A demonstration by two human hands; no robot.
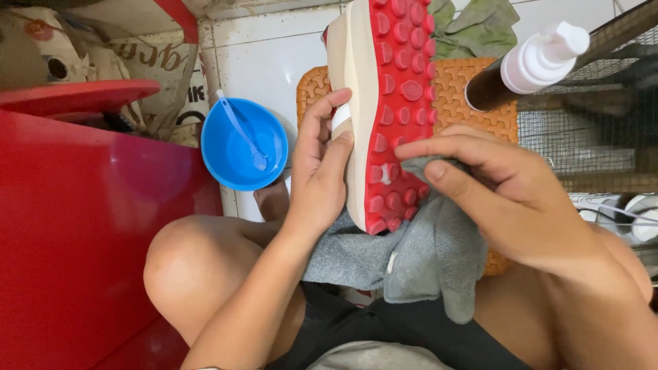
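Note:
A shoe (384,82) with a cream side and a red studded sole is held upright, sole facing me. My left hand (319,171) grips its cream side near the heel. My right hand (493,192) presses a grey cloth (418,253) against the red sole, fingers pinched on the cloth's upper edge. The rest of the cloth hangs down over my lap, between my knees.
A blue bowl (243,154) with a blue brush in it sits on the white tiled floor to the left. An orange mat (473,96) lies under the shoe. A dark pump bottle (528,68) leans at upper right by a wire cage. A red cabinet (75,226) fills the left.

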